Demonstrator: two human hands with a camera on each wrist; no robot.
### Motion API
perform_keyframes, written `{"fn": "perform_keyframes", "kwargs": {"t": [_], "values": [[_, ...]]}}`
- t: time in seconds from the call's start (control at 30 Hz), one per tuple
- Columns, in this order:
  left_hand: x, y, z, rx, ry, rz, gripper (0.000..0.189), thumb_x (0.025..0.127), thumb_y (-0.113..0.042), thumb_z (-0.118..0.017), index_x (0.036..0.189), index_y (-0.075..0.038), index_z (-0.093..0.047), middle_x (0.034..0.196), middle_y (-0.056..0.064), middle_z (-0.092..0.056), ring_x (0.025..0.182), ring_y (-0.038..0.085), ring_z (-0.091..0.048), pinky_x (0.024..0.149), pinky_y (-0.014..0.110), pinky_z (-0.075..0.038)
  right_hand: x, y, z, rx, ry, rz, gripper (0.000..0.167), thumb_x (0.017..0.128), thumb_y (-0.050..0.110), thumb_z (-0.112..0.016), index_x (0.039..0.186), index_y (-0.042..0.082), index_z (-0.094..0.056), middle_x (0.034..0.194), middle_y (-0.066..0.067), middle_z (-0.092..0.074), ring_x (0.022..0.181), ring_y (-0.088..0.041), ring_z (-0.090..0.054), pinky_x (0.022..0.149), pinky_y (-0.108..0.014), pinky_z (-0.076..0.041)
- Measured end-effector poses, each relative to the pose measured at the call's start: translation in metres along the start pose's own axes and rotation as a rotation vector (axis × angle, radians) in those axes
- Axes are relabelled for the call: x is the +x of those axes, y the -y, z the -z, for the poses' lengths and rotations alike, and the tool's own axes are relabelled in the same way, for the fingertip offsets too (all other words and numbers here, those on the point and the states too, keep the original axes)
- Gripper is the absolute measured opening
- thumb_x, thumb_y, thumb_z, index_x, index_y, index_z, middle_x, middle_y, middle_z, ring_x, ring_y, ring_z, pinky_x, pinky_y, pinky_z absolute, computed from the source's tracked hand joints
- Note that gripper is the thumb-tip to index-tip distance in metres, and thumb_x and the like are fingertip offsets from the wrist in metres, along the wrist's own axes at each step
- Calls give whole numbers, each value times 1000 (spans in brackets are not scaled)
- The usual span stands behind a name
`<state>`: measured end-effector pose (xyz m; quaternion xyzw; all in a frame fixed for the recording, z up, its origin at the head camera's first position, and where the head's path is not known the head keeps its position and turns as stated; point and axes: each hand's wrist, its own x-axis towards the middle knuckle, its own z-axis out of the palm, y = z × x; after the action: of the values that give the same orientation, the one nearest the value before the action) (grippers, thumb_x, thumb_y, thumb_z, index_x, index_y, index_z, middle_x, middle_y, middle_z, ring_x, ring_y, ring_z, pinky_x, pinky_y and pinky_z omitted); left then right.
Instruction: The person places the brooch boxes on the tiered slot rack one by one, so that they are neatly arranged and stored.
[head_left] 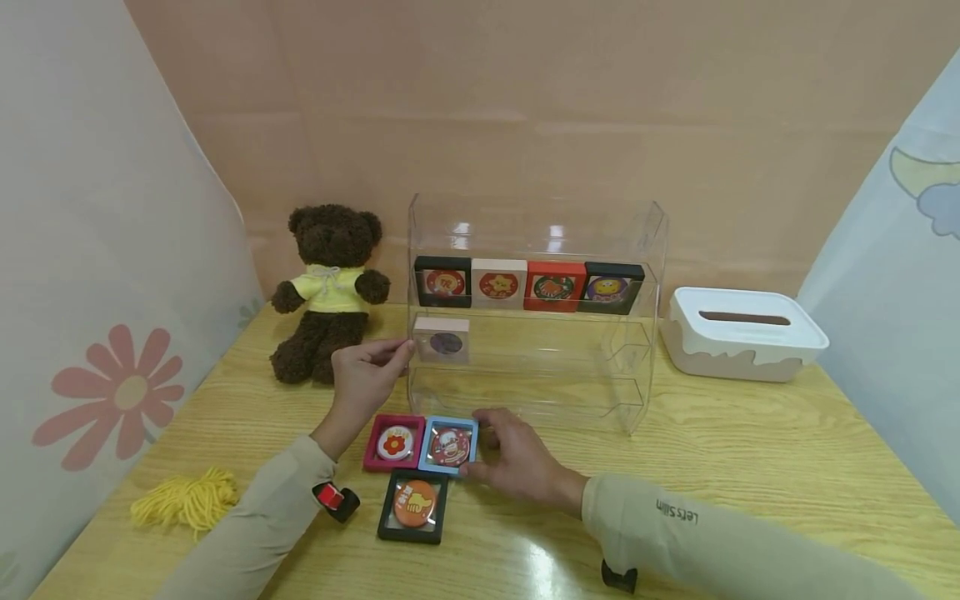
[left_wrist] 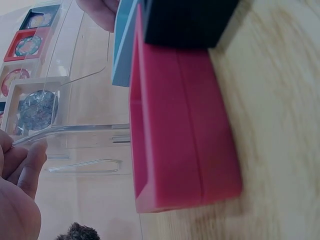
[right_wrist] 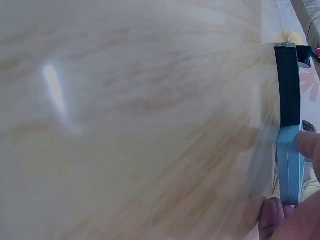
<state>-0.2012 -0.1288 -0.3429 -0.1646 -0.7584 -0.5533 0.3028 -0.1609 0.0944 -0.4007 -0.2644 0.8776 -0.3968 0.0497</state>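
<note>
A clear acrylic tiered rack [head_left: 532, 392] stands on the table. My left hand [head_left: 366, 379] pinches its left side edge, beside a pale pink framed badge [head_left: 442, 325] on a lower tier. In the left wrist view the fingertips [left_wrist: 32, 165] meet on the clear edge. My right hand [head_left: 521, 454] holds a light blue framed badge [head_left: 451, 446] at its right side, thumb and fingers at its corners. Touching that frame on the left is a magenta framed badge [head_left: 393, 443]. A black framed badge [head_left: 413, 506] with an orange thumbs-up lies just in front.
Several framed badges, including a red one [head_left: 555, 287], line a higher tier. A brown teddy bear [head_left: 330, 292] in yellow sits left of the rack. Yellow yarn [head_left: 187, 500] lies at front left. A white-topped tissue box [head_left: 742, 333] stands at right.
</note>
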Motion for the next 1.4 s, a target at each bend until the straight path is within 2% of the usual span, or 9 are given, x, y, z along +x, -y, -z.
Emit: {"fn": "perform_keyframes", "kwargs": {"t": [0.17,0.4,0.6,0.73,1.0,1.23,1.4], "values": [[0,0,0,-1,-5,-3,8,83,8,-68,86,16,-70,73,24,-67,55,36,-65,51,20,-54,-1,0,-2,-8,-7,9,63,79,26,-79,127,-1,-49,113,-7,-51,94,-20,-58,80,-34,-51],[-1,0,-1,5,-10,-18,8,82,9,-69,85,16,-70,73,24,-67,55,35,-65,51,19,-53,-3,2,-2,-22,-79,40,60,74,22,-84,120,4,-50,109,-7,-50,90,-19,-54,75,-32,-49],[0,0,-1,15,-11,-41,7,82,10,-69,84,16,-70,72,23,-67,54,34,-65,51,19,-53,-4,2,-2,36,-181,116,45,75,11,-82,110,8,-55,106,-2,-53,83,-17,-55,66,-28,-50],[-1,1,-1,19,-15,-47,6,81,10,-69,84,16,-70,72,23,-67,54,34,-65,51,19,-53,-3,2,0,66,-225,166,33,78,7,-79,103,9,-58,98,1,-55,79,-14,-57,60,-25,-52],[-1,1,-1,9,-22,-44,6,81,10,-69,83,16,-70,71,24,-67,53,34,-64,50,19,-53,-2,7,4,108,-286,238,17,81,3,-74,91,10,-63,88,5,-56,79,-12,-58,60,-24,-54],[-1,1,-1,18,-15,-37,7,81,9,-69,84,15,-70,71,24,-67,53,36,-64,51,17,-53,-4,9,8,129,-302,247,11,84,3,-72,87,10,-64,91,4,-58,82,-14,-59,62,-25,-56],[-2,0,0,17,-6,-14,8,82,7,-69,85,15,-71,72,23,-67,54,38,-64,51,17,-53,-5,8,13,106,-318,290,5,87,8,-70,86,8,-65,93,1,-59,82,-15,-60,61,-24,-56]]}}
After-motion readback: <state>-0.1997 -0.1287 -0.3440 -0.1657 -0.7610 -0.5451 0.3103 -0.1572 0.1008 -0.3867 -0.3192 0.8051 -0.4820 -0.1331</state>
